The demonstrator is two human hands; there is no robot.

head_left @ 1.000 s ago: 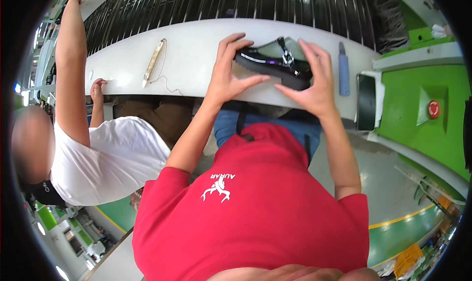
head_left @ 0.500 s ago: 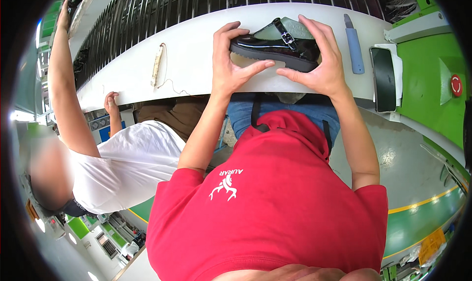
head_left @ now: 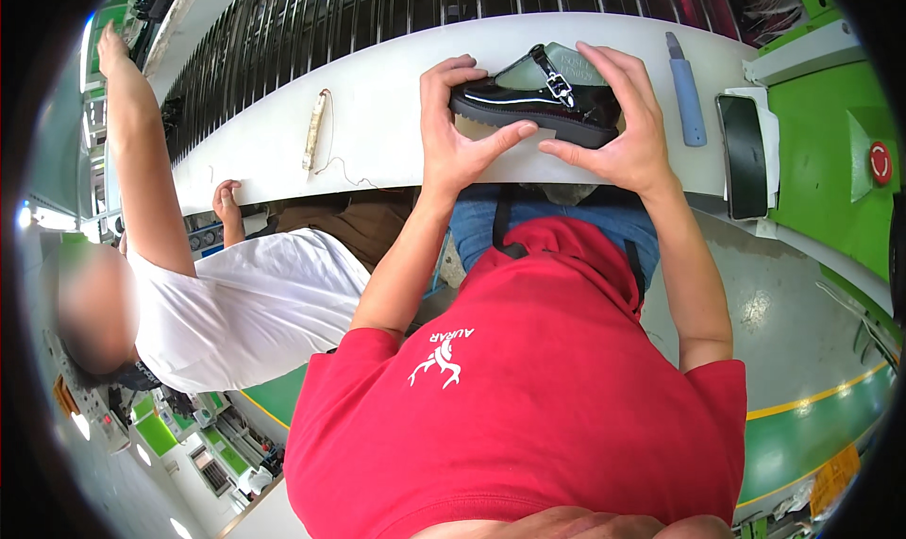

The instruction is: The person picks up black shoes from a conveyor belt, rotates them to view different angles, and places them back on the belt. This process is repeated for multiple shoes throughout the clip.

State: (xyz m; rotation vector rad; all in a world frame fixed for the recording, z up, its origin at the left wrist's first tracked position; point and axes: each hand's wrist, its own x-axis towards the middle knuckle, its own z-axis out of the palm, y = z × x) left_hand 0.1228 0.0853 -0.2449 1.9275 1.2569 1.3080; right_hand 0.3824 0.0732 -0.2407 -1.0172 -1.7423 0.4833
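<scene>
Between my hands is a glossy black buckled shoe, lying sideways with its toe to the left and heel to the right. Its chunky sole faces me, and a pale greenish insole shows at the opening. My left hand grips the toe end, thumb stretched along the sole. At the heel end, my right hand is closed around the back, its thumb near the sole's edge. The two thumbs point at each other and stay slightly apart. To the right lies a blue-handled knife on the white worktop.
A dark phone rests at the worktop's right end, beside a green machine with a red stop button. A pale stick with thread lies to the left. Dark rollers run behind. A person in white sits at my left, one arm extended.
The shoe and both my hands stay in nearly the same pose. The whole view has shifted slightly. The neighbour's raised arm has moved a little.
</scene>
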